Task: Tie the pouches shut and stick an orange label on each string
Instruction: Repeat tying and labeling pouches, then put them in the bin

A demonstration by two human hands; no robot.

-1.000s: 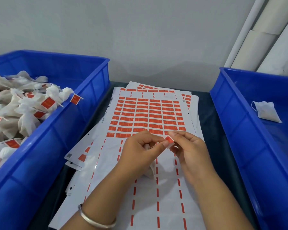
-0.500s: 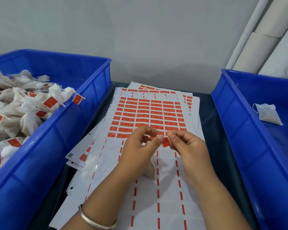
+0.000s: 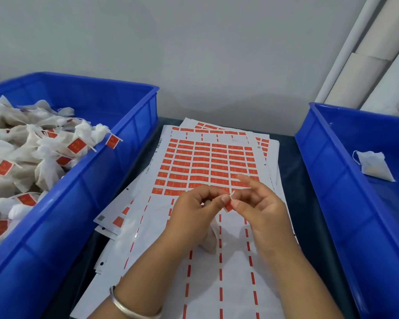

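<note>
Over the label sheets, my left hand (image 3: 197, 208) holds a small white pouch (image 3: 212, 238) that hangs below its palm, and its thumb and fingers pinch the pouch's white string (image 3: 232, 195). My right hand (image 3: 258, 208) pinches an orange label (image 3: 228, 206) against that string, with its forefinger raised. The string's tip pokes up between the two thumbs. A sheet of orange labels (image 3: 207, 164) lies just beyond the hands.
A blue bin (image 3: 106, 180) on the left holds several tied pouches with orange labels (image 3: 76, 145). A blue bin (image 3: 327, 171) on the right holds one untied pouch (image 3: 373, 165). Stripped backing sheets (image 3: 219, 284) cover the dark table between them. White pipes (image 3: 355, 47) stand at the back right.
Both hands stayed together over the sheets. The label turned downward between the fingers and the string's tip now sticks up; my right forefinger has lifted.
</note>
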